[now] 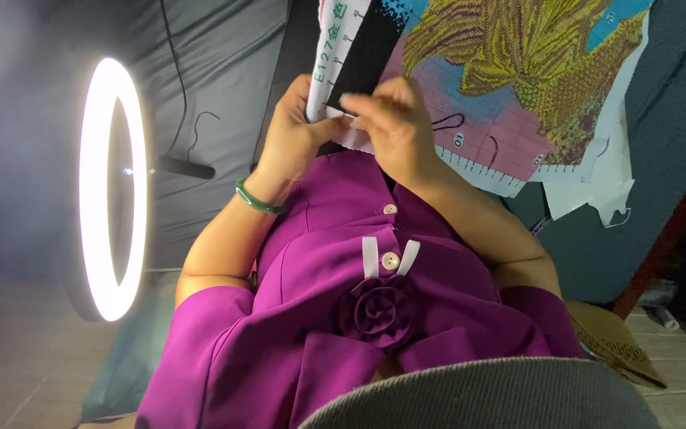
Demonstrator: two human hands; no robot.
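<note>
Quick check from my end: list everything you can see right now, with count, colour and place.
Cross-stitch cloth: one, white with yellow, blue and pink stitching, top centre, edge pinched by both hands.
Ring light: one, glowing white, left.
Grey backdrop sheet: one, behind.
Woven hat: one, tan, lower right.
Purple dress: one, with fabric rose, centre.
Green bangle: one, left wrist.
Left hand: on cloth edge.
Right hand: on cloth edge.
</note>
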